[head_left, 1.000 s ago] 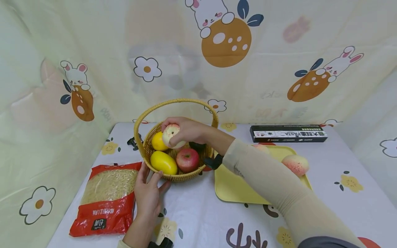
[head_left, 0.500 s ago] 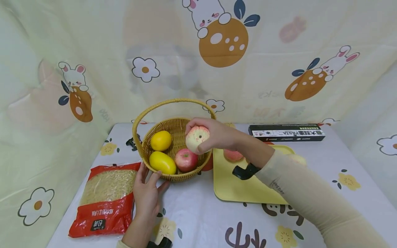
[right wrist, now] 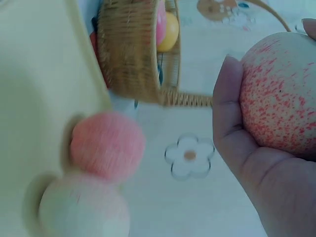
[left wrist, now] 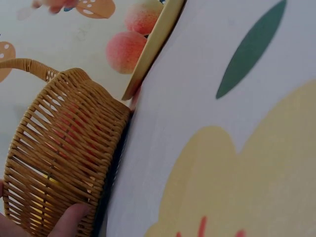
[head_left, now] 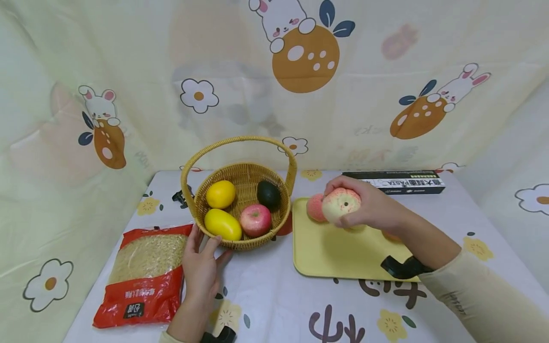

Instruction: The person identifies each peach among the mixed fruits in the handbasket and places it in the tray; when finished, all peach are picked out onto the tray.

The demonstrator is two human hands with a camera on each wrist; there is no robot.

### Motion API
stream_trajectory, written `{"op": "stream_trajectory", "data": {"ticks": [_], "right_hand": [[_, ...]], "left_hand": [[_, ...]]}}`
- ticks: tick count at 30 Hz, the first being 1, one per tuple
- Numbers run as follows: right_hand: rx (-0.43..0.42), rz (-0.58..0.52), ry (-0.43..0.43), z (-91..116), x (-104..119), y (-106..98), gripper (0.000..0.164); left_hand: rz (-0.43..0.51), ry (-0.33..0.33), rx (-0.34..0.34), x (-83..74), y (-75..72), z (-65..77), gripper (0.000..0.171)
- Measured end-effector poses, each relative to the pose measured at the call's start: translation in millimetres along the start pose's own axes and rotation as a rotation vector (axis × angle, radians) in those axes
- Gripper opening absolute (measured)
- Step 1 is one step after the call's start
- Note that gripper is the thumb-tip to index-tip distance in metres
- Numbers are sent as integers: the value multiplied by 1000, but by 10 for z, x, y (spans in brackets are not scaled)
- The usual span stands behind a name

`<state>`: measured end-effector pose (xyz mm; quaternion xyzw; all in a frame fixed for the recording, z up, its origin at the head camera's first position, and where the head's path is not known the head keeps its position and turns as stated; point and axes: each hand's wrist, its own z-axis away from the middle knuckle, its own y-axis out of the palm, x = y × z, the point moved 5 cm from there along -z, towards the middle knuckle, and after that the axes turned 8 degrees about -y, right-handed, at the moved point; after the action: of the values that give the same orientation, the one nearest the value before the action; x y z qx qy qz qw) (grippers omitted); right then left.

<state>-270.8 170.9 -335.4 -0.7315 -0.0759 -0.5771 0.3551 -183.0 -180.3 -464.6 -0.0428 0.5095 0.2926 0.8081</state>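
My right hand (head_left: 373, 205) holds a pale, red-speckled peach (head_left: 340, 205) above the yellow tray (head_left: 313, 259). Under it on the tray lie a pink peach (right wrist: 108, 145) and a paler one (right wrist: 84, 212), both plain in the right wrist view. My left hand (head_left: 201, 271) grips the front left side of the wicker basket (head_left: 246, 245), its thumb (left wrist: 73, 220) against the outer wall. Inside the basket are a lemon (head_left: 220, 194), a longer yellow fruit (head_left: 223, 225), a red apple (head_left: 256, 220) and a dark avocado-like fruit (head_left: 269, 195).
A red bag with a clear window (head_left: 143, 274) lies left of the basket. At the back right is a black pasta box (head_left: 403, 183). An orange-pink fruit (head_left: 391, 236) shows partly under my right forearm. The basket's tall handle (head_left: 240, 139) arches over it.
My right hand has moved right, out of the basket and over the tray, with the peach in its grip. The left hand stays at the basket. The avocado-like fruit is now uncovered.
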Motion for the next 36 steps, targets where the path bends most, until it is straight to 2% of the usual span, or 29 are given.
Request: {"op": "stream_trajectory", "data": {"ticks": [5,10,16,22,29,36], "right_hand": [[-62,17,-7,246,-122,-136,51],[-60,66,-1,331,-372,-15,51],[-1,92,22,225,-665,324,47],[26,108,-6,63,-799,567,46],[23,218,40,-26,-885,729,49],[18,256,94,-39,-907,777,52]], "left_hand": [[-4,1,-4,-13,-14,-15,83],[-4,-3,-5,-15,-27,-16,83],[-14,-8,-12,0,-24,-20,82],[-14,-14,-4,4,-5,-16,82],[-6,-6,9,-9,1,7,82],[-10,2,10,-18,0,30,82]]}}
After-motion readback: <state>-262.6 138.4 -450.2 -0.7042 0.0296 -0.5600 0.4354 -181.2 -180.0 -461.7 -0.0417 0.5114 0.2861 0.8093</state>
